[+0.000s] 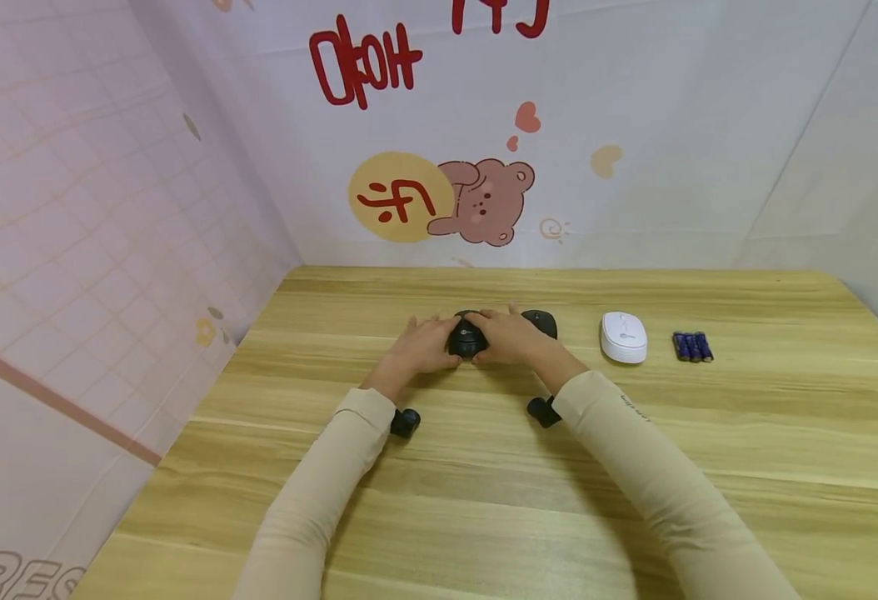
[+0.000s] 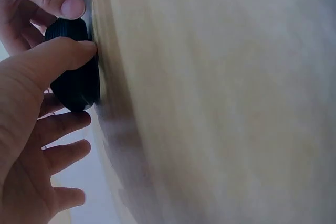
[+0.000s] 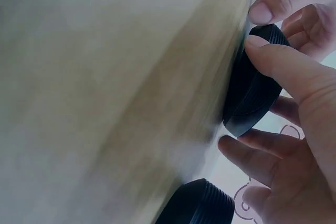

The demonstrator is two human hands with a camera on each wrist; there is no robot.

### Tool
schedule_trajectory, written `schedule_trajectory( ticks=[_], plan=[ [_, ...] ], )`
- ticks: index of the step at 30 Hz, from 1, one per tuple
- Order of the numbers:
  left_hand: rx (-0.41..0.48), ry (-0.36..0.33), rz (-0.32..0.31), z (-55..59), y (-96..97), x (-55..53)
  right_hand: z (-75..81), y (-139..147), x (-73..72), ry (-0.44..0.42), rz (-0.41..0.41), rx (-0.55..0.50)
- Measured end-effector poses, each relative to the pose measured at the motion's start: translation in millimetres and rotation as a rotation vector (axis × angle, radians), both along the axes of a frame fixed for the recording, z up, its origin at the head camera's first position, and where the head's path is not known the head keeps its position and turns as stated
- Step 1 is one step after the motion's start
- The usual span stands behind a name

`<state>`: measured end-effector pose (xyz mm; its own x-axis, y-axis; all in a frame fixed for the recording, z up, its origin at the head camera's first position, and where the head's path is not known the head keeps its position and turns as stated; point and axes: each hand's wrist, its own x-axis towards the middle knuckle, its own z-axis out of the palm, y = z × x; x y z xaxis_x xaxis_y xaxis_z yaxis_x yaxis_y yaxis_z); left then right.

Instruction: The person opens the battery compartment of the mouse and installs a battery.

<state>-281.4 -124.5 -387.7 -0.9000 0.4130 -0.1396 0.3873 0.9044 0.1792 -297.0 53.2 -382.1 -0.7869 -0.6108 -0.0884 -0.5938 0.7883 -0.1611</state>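
On the left, the left hand (image 1: 424, 346) reaches in over the desk (image 1: 446, 517), its thumb along the near side of a black mouse (image 1: 468, 337) and its forefinger round the far side, the remaining fingers spread away from it. The black mouse sits between the two hands, logo side up; whether its underside bears on the desk or is just clear of it, I cannot tell. The right hand (image 1: 510, 337) grips the same mouse from its other side, thumb near the left thumb. Just to the right, a second black mouse (image 1: 541, 322) is partly hidden behind the right hand. Further right, apart, stand a white mouse (image 1: 624, 337) and, beside it, a row of dark blue batteries (image 1: 692, 347). The step in hand looks like a two-handed handling or placing of the held mouse. The next move seems to call for an even pinch from both thumbs, the mouse kept level, and care that the right hand does not knock the second one.
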Motion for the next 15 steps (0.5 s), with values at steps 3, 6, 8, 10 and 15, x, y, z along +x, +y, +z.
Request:
schedule_trajectory(
  ticks=[3,6,8,10,15],
  plan=[
    [-0.004,0.027,-0.006,0.2,-0.2,0.2,0.1,-0.1,0.7,-0.030,0.014,-0.056],
    [0.001,0.078,-0.004,0.2,-1.9,-0.8,0.5,-1.2,1.1,-0.036,0.035,-0.121],
    [0.006,0.118,-0.001,-0.2,-3.4,-2.0,0.8,-2.2,1.3,-0.027,0.051,-0.167],
    [0.017,0.158,0.003,0.4,-4.6,-2.8,1.4,-3.5,1.2,-0.010,0.071,-0.218],
    [0.048,0.251,0.014,5.6,-4.7,-1.6,7.0,-4.3,5.9,0.025,0.057,-0.303]
  ],
)
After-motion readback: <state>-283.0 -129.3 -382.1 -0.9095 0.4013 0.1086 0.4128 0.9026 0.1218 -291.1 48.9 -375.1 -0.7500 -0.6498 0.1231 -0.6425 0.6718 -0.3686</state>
